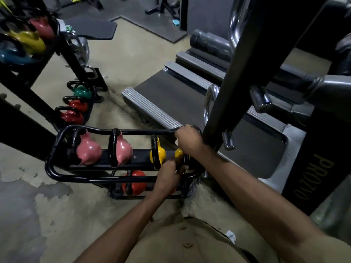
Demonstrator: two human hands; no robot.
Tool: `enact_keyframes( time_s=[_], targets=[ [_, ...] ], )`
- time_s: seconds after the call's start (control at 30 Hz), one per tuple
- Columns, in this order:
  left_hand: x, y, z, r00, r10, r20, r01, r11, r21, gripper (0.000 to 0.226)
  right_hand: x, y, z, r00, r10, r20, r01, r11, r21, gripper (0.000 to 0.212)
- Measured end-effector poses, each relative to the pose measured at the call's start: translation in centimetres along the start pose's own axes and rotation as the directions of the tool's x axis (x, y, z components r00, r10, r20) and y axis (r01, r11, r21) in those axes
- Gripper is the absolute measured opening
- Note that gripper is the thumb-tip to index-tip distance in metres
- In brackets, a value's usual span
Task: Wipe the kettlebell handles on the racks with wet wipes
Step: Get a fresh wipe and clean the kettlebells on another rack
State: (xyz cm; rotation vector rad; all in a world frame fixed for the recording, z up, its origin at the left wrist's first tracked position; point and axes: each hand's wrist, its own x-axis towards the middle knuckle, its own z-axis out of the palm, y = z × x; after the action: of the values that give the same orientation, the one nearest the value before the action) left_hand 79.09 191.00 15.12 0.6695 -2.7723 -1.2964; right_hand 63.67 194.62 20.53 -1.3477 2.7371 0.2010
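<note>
The left hand (169, 174) grips the black handle (186, 158) of the rightmost yellow kettlebell (178, 153) while the right hand (188, 139) clenches a white wipe (176, 142) by the rack's rear rail (136, 132)

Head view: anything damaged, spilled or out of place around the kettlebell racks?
The floor coating beside the near rack is peeling in patches. A small blue scrap lies on the far mat.

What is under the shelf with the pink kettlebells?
A lower shelf holding a red kettlebell. The left hand covers most of whatever sits to its right.
</note>
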Motion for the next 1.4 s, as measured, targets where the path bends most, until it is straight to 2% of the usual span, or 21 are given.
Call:
enact_keyframes(
  time_s=[0.1,0.2,0.27,0.33,0.43,0.5,0.6,0.7,0.73,0.77,0.8,0.83,0.9,0.97,1.03,1.13,1.17,1.2,1.27,1.33,1.4],
  targets=[
    [0.2,0.1,0.3,1.0,0.005,-0.013,-0.004,0.999,0.034,0.029,-0.3,-0.1,0.7,0.991,0.131,0.011,-0.131,0.991,-0.012,0.024],
    [0.0,0.8,0.3,0.999,0.034,-0.013,-0.033,0.998,0.047,0.02,-0.1,-0.8,-0.1,0.983,0.184,0.025,-0.184,0.983,-0.013,0.023],
    [-0.3,0.9,0.4,0.998,0.055,-0.017,-0.054,0.998,0.045,0.012,0.4,-0.9,-0.9,0.988,0.151,0.041,-0.15,0.988,-0.03,0.022],
    [-0.5,0.7,0.6,0.997,0.071,-0.025,-0.07,0.996,0.051,0.014,1.0,-0.8,-1.1,0.993,0.1,0.07,-0.098,0.995,-0.027,0.024],
    [-0.4,0.7,0.7,0.998,0.054,-0.04,-0.054,0.998,0.02,0.018,1.5,-0.8,-0.6,0.993,0.017,0.119,-0.022,0.999,0.043,0.029],
    [-0.3,0.9,0.8,0.998,0.036,-0.045,-0.036,0.999,0.011,0.018,1.4,-0.7,-0.3,0.995,0.004,0.095,-0.016,0.992,0.125,0.027],
    [-0.5,0.7,1.5,0.997,0.031,-0.067,-0.029,0.999,0.029,0.022,0.6,-0.7,0.9,0.993,0.118,0.008,-0.115,0.956,0.271,0.021],
    [-0.7,0.2,2.1,0.995,0.048,-0.084,-0.043,0.998,0.054,0.025,-0.3,-1.3,2.2,0.952,0.304,-0.044,-0.252,0.856,0.45,0.035],
    [-0.8,0.0,2.2,0.995,0.053,-0.089,-0.048,0.997,0.054,0.024,-0.7,-1.6,2.5,0.925,0.38,-0.027,-0.304,0.778,0.55,0.039],
    [-0.8,-0.1,2.2,0.994,0.056,-0.096,-0.051,0.997,0.05,0.021,-1.1,-2.0,2.6,0.88,0.475,0.008,-0.358,0.652,0.668,0.039],
    [-0.8,-0.1,2.1,0.993,0.058,-0.102,-0.054,0.998,0.043,0.018,-1.6,-2.3,3.0,0.822,0.565,0.068,-0.407,0.501,0.764,0.037],
    [-0.9,0.0,2.0,0.993,0.057,-0.106,-0.054,0.998,0.031,0.014,-1.9,-2.6,3.0,0.767,0.611,0.197,-0.459,0.308,0.833,0.037],
    [-0.8,0.3,1.5,0.993,0.06,-0.106,-0.062,0.998,-0.013,0.006,-2.3,-3.3,2.7,0.67,0.605,0.43,-0.487,-0.079,0.87,0.042],
    [-0.5,0.4,1.3,0.993,0.085,-0.087,-0.087,0.996,-0.023,0.011,-2.3,-3.0,2.1,0.59,0.563,0.579,-0.425,-0.393,0.815,0.047],
    [0.0,-0.1,1.4,0.992,0.114,-0.056,-0.114,0.993,-0.006,0.014,-2.5,-2.4,1.1,0.604,0.448,0.659,-0.359,-0.585,0.727,0.042],
    [0.4,-0.7,1.3,0.99,0.142,-0.024,-0.142,0.99,0.007,0.015,-2.5,-1.9,0.6,0.629,0.333,0.703,-0.363,-0.673,0.644,0.032],
    [0.5,-0.6,1.1,0.989,0.15,-0.017,-0.15,0.989,-0.011,0.016,-2.2,-2.0,0.6,0.62,0.326,0.713,-0.364,-0.686,0.63,0.032],
    [0.4,-0.5,0.9,0.988,0.157,-0.012,-0.157,0.987,-0.044,0.017,-1.6,-2.5,1.2,0.613,0.379,0.693,-0.388,-0.62,0.682,0.03],
    [0.4,-0.7,0.6,0.984,0.181,-0.006,-0.18,0.977,-0.117,0.018,-1.2,-3.4,1.8,0.617,0.578,0.534,-0.531,-0.194,0.825,0.019],
    [0.7,-1.2,0.4,0.981,0.195,0.011,-0.192,0.972,-0.134,0.023,-1.1,-3.7,2.4,0.66,0.692,0.293,-0.442,0.042,0.896,0.016],
    [1.1,-1.4,0.1,0.978,0.207,0.018,-0.204,0.974,-0.101,0.034,-0.6,-3.1,2.8,0.729,0.679,0.087,-0.403,0.323,0.856,0.026]
  ],
)
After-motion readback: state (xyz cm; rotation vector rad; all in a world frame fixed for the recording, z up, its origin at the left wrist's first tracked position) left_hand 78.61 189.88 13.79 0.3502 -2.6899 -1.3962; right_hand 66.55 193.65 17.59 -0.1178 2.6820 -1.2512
